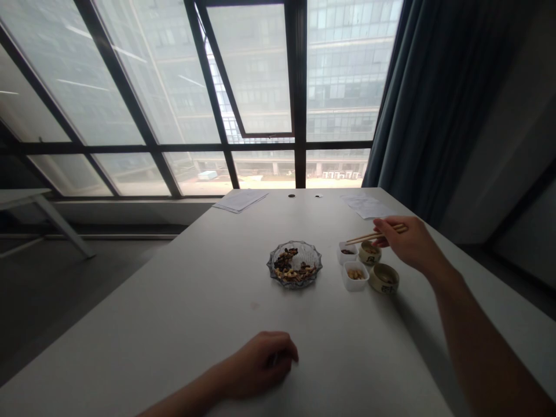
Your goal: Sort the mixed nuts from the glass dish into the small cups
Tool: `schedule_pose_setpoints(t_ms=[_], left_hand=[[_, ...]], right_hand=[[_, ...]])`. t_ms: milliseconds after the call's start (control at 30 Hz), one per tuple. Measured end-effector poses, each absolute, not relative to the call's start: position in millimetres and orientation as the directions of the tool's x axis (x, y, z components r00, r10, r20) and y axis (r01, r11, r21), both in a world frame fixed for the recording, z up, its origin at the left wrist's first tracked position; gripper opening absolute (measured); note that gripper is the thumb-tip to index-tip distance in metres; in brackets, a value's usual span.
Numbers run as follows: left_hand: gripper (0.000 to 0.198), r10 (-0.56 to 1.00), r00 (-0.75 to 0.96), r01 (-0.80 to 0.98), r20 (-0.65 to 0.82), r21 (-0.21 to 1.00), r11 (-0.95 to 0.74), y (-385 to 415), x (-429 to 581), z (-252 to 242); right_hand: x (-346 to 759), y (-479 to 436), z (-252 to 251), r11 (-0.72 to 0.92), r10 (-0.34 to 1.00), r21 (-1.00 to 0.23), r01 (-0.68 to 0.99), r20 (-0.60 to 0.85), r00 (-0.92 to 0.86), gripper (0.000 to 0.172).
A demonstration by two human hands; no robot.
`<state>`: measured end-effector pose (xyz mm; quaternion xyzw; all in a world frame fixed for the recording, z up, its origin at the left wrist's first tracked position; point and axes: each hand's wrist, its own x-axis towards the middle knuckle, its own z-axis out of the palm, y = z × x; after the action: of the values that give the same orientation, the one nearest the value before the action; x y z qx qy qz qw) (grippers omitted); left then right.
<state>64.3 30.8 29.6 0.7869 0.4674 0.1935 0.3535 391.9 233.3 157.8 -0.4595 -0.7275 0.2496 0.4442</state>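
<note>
My right hand (397, 234) grips a pair of wooden chopsticks (367, 237), their tips pointing left over a small white plastic cup (341, 252) with dark bits inside. Just below the hand is a small beige ceramic bowl (370, 257) with a dark character on it. A second white cup (355, 285) holds pale nut-like pieces, beside another beige bowl (384, 288) with a few bits in it. To their left, a scalloped glass dish (317, 259) carries dark and light-brown pieces. My left hand (264, 365) rests loosely curled on the table, holding nothing visible.
The white table (208, 313) reaches to the windows. Paper sheets lie at its far left (241, 200) and a second set of papers (367, 205) at its far right. A blue curtain (417, 104) hangs on the right, and another table (26, 198) stands at left.
</note>
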Motion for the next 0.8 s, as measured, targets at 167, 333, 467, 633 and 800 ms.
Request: schedule_pose_setpoints(t_ms=[167, 333, 467, 633, 800], left_hand=[[0.022, 0.875, 0.484, 0.598, -0.010, 0.734, -0.322, 30, 64, 28], [0.023, 0.868, 0.496, 0.598, -0.006, 0.728, -0.337, 30, 64, 29], [0.023, 0.869, 0.495, 0.609, -0.020, 0.721, -0.330, 31, 65, 31], [0.024, 0.870, 0.492, 0.600, -0.007, 0.727, -0.334, 30, 65, 30], [0.025, 0.868, 0.496, 0.577, 0.012, 0.742, -0.340, 30, 64, 28]], right_hand=[[388, 228, 160, 0.452, 0.891, -0.801, 0.392, 0.424, -0.161, 0.040], [362, 214, 155, 0.423, 0.898, -0.886, 0.189, 0.381, -0.220, 0.047], [333, 207, 137, 0.412, 0.874, -0.887, 0.209, 0.320, -0.366, 0.048], [310, 208, 114, 0.420, 0.865, -0.875, 0.239, 0.307, -0.397, 0.046], [305, 214, 101, 0.367, 0.884, -0.907, 0.209, 0.269, -0.383, 0.044]])
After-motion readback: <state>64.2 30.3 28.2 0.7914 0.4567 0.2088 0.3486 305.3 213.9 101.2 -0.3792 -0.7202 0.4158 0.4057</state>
